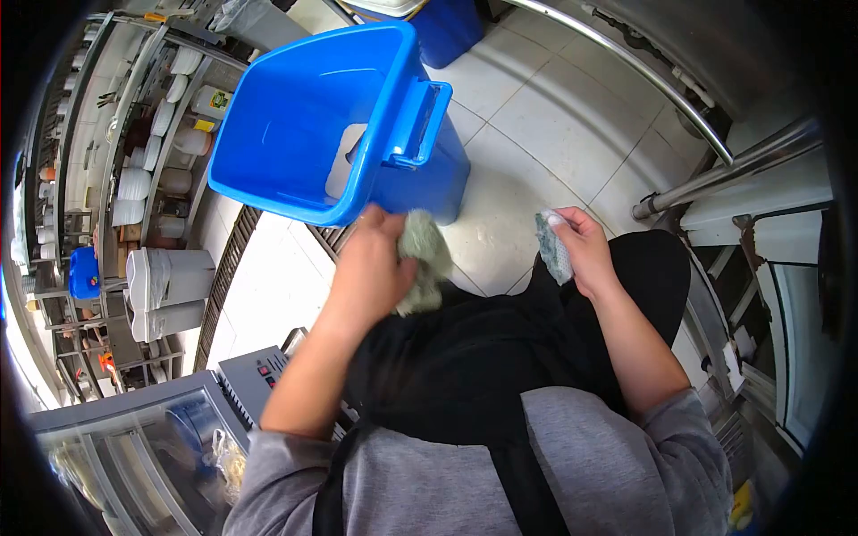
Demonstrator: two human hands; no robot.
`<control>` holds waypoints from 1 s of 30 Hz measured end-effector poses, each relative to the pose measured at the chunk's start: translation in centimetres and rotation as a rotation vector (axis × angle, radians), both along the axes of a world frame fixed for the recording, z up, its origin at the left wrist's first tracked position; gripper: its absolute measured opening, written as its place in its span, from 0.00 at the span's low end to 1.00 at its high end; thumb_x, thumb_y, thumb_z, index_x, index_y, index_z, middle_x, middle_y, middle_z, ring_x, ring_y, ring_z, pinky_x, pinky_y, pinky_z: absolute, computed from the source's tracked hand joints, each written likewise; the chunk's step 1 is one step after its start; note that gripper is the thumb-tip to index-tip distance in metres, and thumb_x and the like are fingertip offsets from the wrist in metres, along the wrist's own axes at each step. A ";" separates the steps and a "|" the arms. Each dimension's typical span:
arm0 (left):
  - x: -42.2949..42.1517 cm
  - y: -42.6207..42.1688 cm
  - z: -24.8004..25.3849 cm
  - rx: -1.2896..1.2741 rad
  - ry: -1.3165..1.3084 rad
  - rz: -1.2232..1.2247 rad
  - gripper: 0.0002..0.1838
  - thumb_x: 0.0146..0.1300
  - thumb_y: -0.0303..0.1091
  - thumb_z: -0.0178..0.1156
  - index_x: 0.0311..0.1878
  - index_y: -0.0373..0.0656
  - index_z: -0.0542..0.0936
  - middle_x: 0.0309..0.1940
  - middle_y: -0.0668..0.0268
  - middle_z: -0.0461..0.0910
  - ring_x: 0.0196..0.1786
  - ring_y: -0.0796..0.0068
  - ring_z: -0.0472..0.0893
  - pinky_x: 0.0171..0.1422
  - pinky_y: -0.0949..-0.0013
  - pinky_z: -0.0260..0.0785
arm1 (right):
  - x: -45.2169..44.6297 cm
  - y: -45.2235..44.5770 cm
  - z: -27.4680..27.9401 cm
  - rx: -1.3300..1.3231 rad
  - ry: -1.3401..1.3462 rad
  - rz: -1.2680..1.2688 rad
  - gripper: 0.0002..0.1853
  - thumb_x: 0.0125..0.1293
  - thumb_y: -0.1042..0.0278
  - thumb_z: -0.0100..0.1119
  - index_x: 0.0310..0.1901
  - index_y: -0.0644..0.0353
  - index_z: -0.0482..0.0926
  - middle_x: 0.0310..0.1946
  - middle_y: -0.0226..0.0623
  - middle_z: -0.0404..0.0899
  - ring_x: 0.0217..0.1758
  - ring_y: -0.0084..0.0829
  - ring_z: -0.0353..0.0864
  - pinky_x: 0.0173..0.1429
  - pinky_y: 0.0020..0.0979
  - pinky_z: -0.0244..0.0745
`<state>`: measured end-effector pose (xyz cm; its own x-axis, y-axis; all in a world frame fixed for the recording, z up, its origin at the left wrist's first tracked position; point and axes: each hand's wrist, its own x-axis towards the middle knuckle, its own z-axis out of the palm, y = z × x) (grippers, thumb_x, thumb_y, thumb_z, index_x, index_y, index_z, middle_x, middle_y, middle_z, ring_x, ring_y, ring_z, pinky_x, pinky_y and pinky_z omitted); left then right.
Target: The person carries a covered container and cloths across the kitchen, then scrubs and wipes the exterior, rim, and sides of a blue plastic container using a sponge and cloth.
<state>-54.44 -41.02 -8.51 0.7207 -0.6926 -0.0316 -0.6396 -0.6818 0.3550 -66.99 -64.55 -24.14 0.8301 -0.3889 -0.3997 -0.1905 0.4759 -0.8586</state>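
Observation:
My left hand [368,268] is closed on a pale green, fuzzy cloth [424,255] that hangs from the fingers, slightly blurred. It is just in front of the near rim of a large blue bin [407,179]. Over my right thigh, my right hand [587,253] pinches a small grey-green textured cloth [556,253] between thumb and fingers. The two cloths are apart. Inside the bin, a white patch with a small dark mark shows at the bottom; I cannot make out what it is.
On the left stand shelves with stacked white bowls [132,185] and a lidded grey bin [170,281]. A grey appliance with a clear lid [179,438] is at lower left. A metal rail [652,80] curves along the right, above white floor tiles [536,134].

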 end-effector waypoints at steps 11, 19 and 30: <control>0.4 -5.3 -0.2 -1.151 0.366 0.328 0.14 0.66 0.31 0.58 0.52 0.34 0.73 0.46 0.60 0.78 0.50 0.68 0.78 0.59 0.64 0.68 | 0.7 1.0 0.5 0.007 -0.030 0.035 0.08 0.67 0.72 0.56 0.45 0.64 0.77 0.34 0.32 0.79 0.35 0.19 0.76 0.40 0.23 0.72; 4.3 -7.3 -2.3 -0.022 -0.694 -0.318 0.21 0.55 0.25 0.55 0.55 0.39 0.74 0.59 0.52 0.67 0.59 0.54 0.72 0.61 0.64 0.69 | 0.6 1.0 0.4 0.014 -0.021 0.034 0.08 0.66 0.71 0.57 0.44 0.63 0.77 0.33 0.32 0.79 0.34 0.19 0.76 0.39 0.23 0.72; 4.1 -10.1 -1.5 0.442 -0.740 -0.280 0.11 0.52 0.31 0.57 0.40 0.44 0.81 0.53 0.64 0.73 0.57 0.58 0.70 0.57 0.49 0.68 | 0.2 0.3 0.2 -0.006 -0.004 0.027 0.08 0.67 0.70 0.56 0.44 0.63 0.77 0.33 0.32 0.79 0.33 0.19 0.76 0.37 0.23 0.72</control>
<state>-50.36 -51.11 -10.02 0.4695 -0.8803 0.0677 -0.7632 -0.4432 -0.4702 -66.76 -64.29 -23.93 0.8415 -0.3692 -0.3944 -0.1999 0.4655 -0.8622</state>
